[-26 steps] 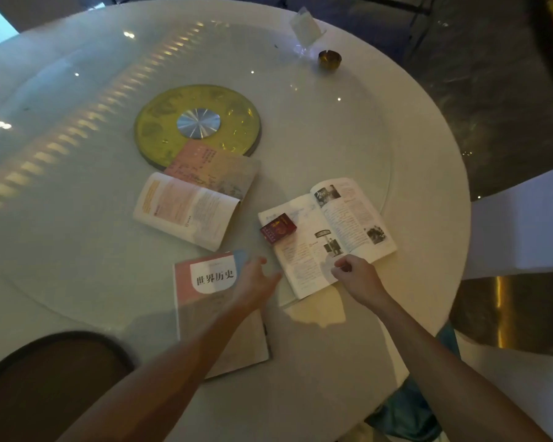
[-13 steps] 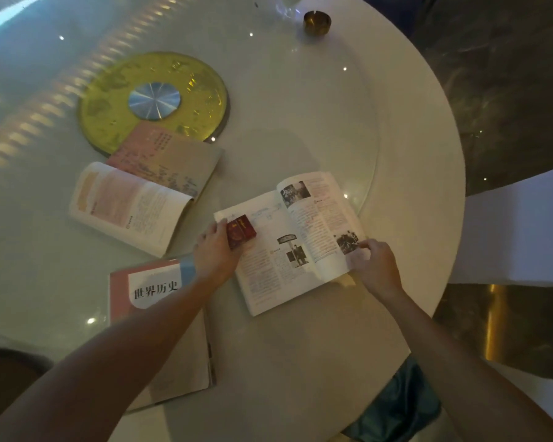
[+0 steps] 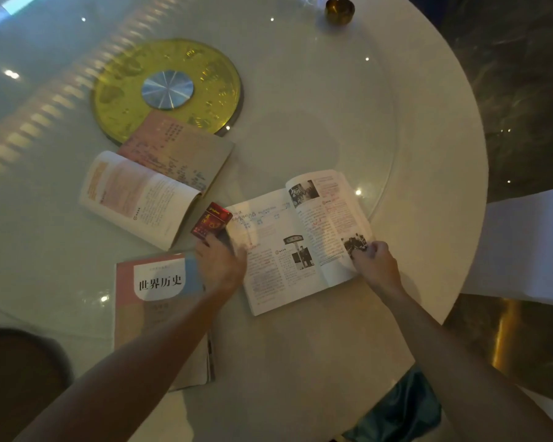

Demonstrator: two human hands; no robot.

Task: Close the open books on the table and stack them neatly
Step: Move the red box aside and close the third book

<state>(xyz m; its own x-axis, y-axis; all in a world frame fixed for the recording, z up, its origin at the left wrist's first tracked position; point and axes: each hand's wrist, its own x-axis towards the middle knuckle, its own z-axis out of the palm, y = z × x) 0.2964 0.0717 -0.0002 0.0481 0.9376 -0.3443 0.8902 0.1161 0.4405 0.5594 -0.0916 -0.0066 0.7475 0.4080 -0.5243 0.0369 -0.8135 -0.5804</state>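
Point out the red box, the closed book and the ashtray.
red box [image 3: 212, 220], head view, middle of its front face
closed book [image 3: 158, 282], head view, white title patch on its cover
ashtray [image 3: 339, 9], head view, its brass rim

Red box [image 3: 211, 220] wedged between two open books; closed book [image 3: 160, 311] near; far table [image 3: 316, 100] bare.
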